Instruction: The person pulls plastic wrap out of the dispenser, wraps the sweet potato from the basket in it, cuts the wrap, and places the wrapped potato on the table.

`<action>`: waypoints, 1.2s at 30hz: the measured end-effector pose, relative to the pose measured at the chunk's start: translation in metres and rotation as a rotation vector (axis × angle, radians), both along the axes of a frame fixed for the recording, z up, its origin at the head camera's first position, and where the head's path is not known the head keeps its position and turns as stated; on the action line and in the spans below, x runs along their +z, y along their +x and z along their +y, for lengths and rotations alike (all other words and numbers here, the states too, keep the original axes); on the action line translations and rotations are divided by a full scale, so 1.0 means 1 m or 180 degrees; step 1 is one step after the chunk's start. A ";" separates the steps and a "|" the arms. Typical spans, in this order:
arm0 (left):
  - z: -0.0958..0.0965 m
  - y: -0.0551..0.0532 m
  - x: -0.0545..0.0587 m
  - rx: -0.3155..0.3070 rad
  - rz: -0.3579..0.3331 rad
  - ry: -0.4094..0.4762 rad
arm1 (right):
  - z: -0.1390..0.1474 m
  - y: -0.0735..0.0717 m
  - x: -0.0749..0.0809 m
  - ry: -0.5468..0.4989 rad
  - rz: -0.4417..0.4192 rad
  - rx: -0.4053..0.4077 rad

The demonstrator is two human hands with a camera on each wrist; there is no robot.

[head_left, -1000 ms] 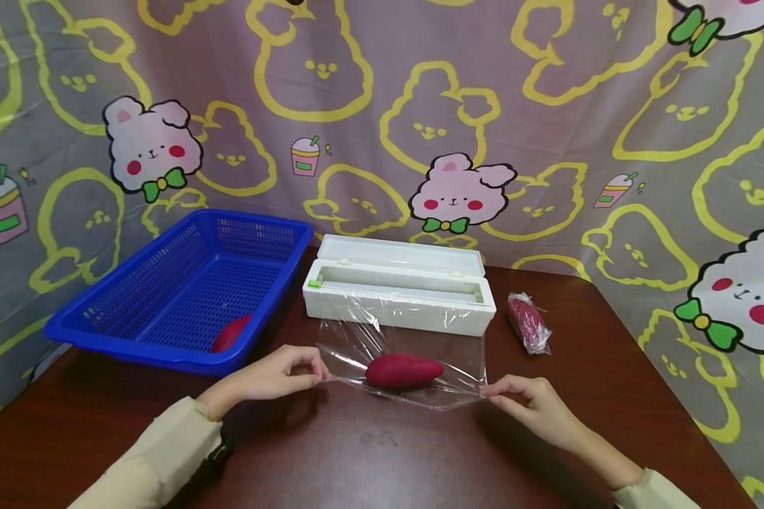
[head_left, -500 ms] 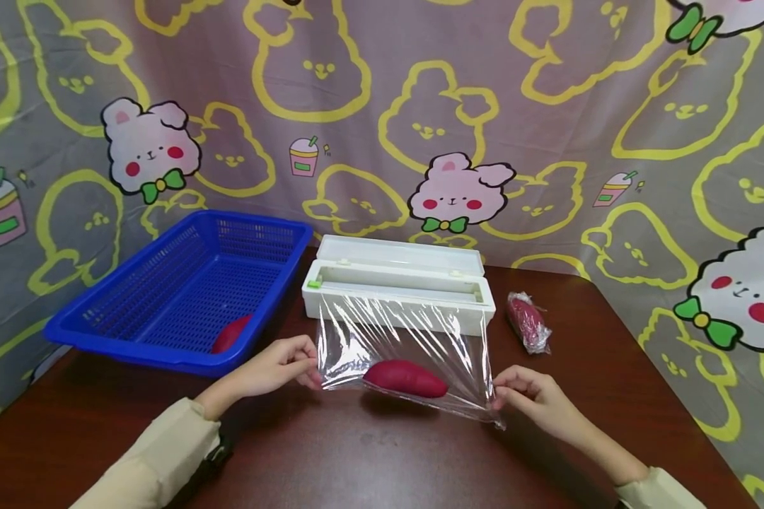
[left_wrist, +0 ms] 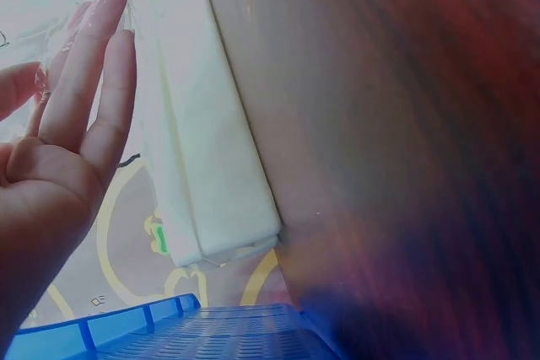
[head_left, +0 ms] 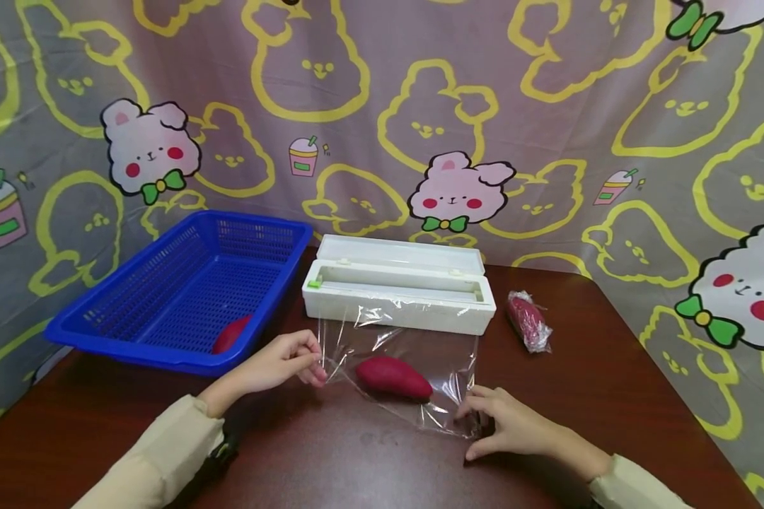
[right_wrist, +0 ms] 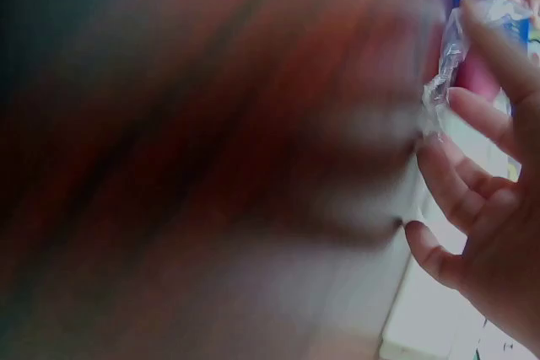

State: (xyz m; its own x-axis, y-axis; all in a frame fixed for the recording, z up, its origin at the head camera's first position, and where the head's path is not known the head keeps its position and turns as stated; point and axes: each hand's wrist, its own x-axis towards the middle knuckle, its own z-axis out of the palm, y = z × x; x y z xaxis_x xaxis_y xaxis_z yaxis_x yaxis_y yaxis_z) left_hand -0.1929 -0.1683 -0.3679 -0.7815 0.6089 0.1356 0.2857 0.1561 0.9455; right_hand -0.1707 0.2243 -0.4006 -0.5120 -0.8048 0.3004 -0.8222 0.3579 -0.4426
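Observation:
A red-skinned sweet potato lies on a sheet of clear plastic wrap that runs from a white wrap dispenser box. My left hand pinches the left edge of the wrap between thumb and forefinger, its other fingers extended in the left wrist view. At the near right corner, my right hand has its fingers spread, the thumb apart and low over the table. Its fingertips touch the crumpled wrap edge in the right wrist view.
A blue plastic basket stands at the left with another sweet potato inside. A wrapped sweet potato lies right of the dispenser, whose lid stands raised. A patterned curtain hangs behind the table.
The wrap, held taut and raised half a second ago, now lies lower. The sweet potato has shifted slightly left and turned. My right hand moved left and nearer, its pinch loosened and fingers spread.

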 end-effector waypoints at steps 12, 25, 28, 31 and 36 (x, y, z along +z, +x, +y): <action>-0.001 0.002 0.001 0.0009 0.0060 -0.0198 | -0.003 -0.005 -0.004 -0.0151 0.0460 0.0271; -0.006 -0.001 -0.002 0.0280 0.0088 -0.0313 | 0.010 -0.010 0.009 -0.1063 -0.0260 0.0029; -0.005 0.000 -0.003 0.0365 0.0135 -0.0283 | 0.012 -0.010 0.013 -0.1245 -0.0673 0.0000; -0.003 0.000 -0.003 0.0426 0.0183 -0.0237 | 0.012 -0.012 0.019 -0.1426 -0.0938 -0.0028; 0.001 -0.004 -0.001 0.0501 0.0281 -0.0006 | 0.011 -0.019 0.022 -0.1570 -0.0765 -0.0061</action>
State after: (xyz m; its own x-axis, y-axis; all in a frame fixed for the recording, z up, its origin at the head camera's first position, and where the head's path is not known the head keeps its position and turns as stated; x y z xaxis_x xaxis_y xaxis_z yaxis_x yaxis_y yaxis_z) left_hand -0.1968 -0.1670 -0.3693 -0.8523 0.4805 0.2069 0.3395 0.2070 0.9176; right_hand -0.1898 0.2358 -0.3788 -0.6258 -0.5879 0.5125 -0.6726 0.0742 -0.7363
